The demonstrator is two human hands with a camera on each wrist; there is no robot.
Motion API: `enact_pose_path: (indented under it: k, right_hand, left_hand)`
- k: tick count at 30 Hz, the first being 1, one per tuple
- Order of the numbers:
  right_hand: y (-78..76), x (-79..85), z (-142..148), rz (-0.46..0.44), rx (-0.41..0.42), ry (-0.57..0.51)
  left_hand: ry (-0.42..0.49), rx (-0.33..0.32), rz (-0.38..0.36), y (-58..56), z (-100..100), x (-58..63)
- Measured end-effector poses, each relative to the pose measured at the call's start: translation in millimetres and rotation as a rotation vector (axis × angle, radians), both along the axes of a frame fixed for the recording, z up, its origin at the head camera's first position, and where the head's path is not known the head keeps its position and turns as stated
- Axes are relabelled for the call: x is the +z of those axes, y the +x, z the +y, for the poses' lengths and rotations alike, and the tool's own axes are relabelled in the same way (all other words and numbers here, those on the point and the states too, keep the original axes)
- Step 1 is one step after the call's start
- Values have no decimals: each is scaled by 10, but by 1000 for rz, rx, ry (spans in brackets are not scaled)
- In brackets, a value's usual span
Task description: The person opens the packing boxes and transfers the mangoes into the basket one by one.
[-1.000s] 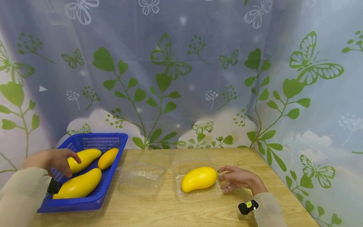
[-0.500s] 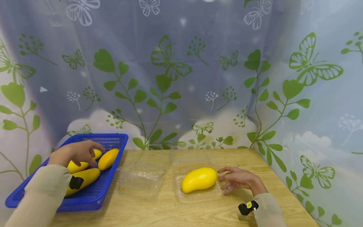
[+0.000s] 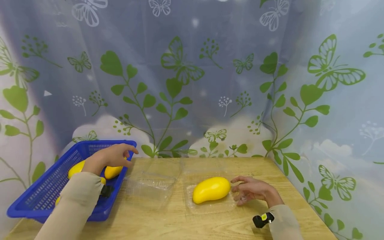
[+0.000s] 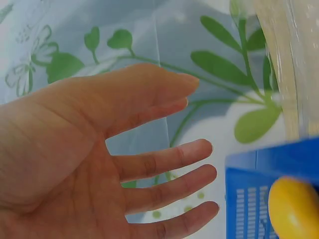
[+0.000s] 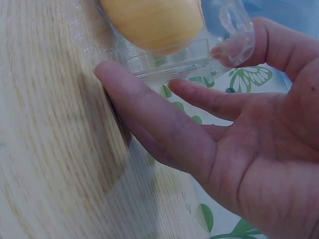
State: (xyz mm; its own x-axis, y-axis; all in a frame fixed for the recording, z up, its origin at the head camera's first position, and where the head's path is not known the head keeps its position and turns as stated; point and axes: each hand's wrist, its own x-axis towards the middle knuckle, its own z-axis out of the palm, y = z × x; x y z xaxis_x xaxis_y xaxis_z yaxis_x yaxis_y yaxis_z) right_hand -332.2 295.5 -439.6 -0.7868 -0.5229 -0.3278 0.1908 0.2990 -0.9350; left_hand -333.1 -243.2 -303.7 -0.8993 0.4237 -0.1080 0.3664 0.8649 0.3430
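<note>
My left hand (image 3: 109,156) hovers over the right rim of a blue plastic basket (image 3: 42,190), holding nothing; its fingers are spread in the left wrist view. Below it lie yellow mangoes, including one mango (image 3: 113,171) near the rim and another mango (image 3: 76,168) partly behind the sleeve. On the table, a clear plastic clamshell box (image 3: 192,205) carries a single yellow mango (image 3: 211,190). My right hand (image 3: 252,188) holds the right side of this box. In the right wrist view, a bent finger (image 5: 266,37) shows at the clear plastic, beside the mango's end.
Between the basket and the mango box, another clear plastic box (image 3: 150,185) sits on the wooden table (image 3: 168,223). A curtain (image 3: 192,100) printed with leaves and butterflies hangs behind the table and along its right side. A black wrist camera (image 3: 261,220) sits by the right sleeve.
My left hand has risen from the mangoes at the basket's left side and moved right to its right rim, carrying nothing. The right hand and the boxed mango have stayed in place.
</note>
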Motion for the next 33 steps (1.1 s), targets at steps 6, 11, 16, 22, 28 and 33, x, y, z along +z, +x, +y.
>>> enact_pose_path:
  k: [6, 11, 16, 22, 28, 33]
  right_hand:
    - [4, -10, -3, -1, 7, -5]
    - [0, -7, -5, -6, 2, -4]
    - [-5, 19, -9, 6, 7, -8]
    - [-14, 23, -8, 8, 5, -12]
    - [-22, 8, 1, 7, -10, -7]
    - [-6, -8, -7, 2, -2, -19]
  left_hand:
    - [19, -38, -13, 18, 188, -9]
    - [43, -66, -4, 34, 352, -33]
    - [57, -116, 27, 52, 544, -30]
    - [46, -138, 41, 91, 754, -2]
    - [62, -152, 41, 127, 938, 9]
    - [64, -159, 37, 117, 1059, -59]
